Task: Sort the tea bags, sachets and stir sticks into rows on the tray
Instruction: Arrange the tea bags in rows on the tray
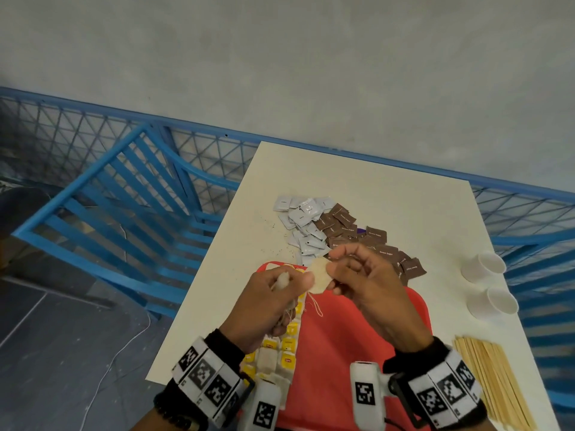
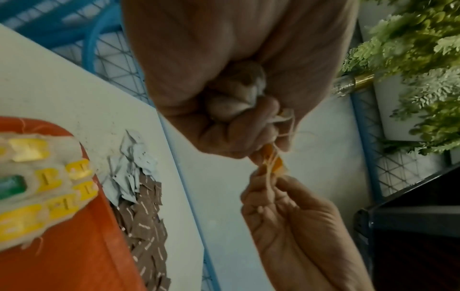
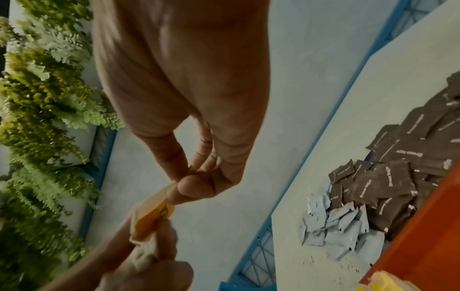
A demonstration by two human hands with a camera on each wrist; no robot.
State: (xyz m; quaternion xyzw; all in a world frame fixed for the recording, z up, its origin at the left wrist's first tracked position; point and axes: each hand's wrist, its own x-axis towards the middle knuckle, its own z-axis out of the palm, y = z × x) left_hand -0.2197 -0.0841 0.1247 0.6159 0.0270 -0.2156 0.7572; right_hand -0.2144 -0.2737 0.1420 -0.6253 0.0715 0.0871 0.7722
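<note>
Two hands are busy over the red tray [image 1: 357, 331] as we work through the tea bags. Our left hand [image 1: 267, 303] is curled round a bunch of tea bags [image 2: 236, 98], their strings trailing from the fist, while our right hand [image 1: 364, 281] pinches a single tea bag [image 1: 319, 276] between thumb and fingertips, held up between the two hands above the tray's far left corner. We judge that we are pulling this one free of the bunch, since its string [image 1: 314, 303] hangs in a loop toward the left hand.

On the tray's left side, tea bags with yellow tags [image 1: 287, 349] already lie in a column running near to far. Beyond the tray's far edge, on the white table [image 1: 389, 188], white sachets [image 1: 303, 222] and brown sugar sachets [image 1: 370, 241] sit in loose heaps, untouched. Wooden stir sticks [image 1: 488, 377] lie bundled to the right of the tray, with two paper cups [image 1: 488, 281] farther along that side.

So the tea-bag row seems to be under way. Next we would need to clear the string and lay this bag flat beside the others.
</note>
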